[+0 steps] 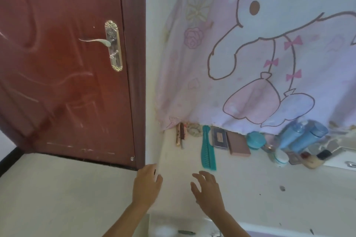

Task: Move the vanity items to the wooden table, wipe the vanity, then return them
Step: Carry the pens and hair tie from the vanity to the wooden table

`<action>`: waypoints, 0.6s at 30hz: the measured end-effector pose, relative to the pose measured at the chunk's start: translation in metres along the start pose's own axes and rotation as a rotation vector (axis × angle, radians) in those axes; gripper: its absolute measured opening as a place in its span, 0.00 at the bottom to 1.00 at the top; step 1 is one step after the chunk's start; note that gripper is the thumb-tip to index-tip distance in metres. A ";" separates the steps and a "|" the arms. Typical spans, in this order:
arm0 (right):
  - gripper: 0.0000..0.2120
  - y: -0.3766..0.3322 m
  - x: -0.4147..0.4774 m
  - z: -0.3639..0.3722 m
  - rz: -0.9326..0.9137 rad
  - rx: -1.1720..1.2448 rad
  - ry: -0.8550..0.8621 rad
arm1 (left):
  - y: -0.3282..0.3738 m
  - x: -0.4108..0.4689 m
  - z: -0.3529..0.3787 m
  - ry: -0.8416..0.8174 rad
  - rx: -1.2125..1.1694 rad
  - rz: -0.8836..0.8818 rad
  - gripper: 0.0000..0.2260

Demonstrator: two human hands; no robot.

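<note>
We find no lettering, brand, number or sign that we can read. The small dark rectangular compact case with a clear lid, near the back edge of the white vanity top, bears a pale plate at its middle, but whatever is printed there is too blurred for us to make out. The pink and white cartoon-print curtain hanging over that back edge carries only drawings, no words.

Comb on vanity, bottles right of it
</note>
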State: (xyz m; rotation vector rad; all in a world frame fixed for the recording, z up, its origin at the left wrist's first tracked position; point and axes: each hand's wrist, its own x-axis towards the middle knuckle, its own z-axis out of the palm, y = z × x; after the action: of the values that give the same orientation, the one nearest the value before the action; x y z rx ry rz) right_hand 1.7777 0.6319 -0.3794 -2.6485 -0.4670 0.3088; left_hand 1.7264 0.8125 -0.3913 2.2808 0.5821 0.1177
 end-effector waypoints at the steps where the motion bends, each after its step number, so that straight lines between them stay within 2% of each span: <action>1: 0.26 0.003 0.003 0.002 0.005 0.002 -0.003 | 0.001 0.005 0.007 -0.037 0.021 0.016 0.18; 5: 0.17 0.021 0.031 0.001 0.024 -0.014 0.005 | 0.007 0.026 0.026 -0.104 0.063 0.020 0.19; 14: 0.18 0.033 0.137 -0.016 -0.015 0.025 0.024 | 0.042 0.099 0.057 -0.080 0.215 -0.012 0.20; 18: 0.19 0.038 0.175 -0.021 -0.033 -0.020 -0.082 | 0.059 0.127 0.075 -0.055 0.266 -0.029 0.19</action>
State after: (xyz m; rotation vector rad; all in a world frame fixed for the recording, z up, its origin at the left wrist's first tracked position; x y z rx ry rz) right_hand 1.9552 0.6562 -0.4030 -2.6527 -0.5421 0.4056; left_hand 1.8811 0.7840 -0.4144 2.5219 0.6332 -0.0393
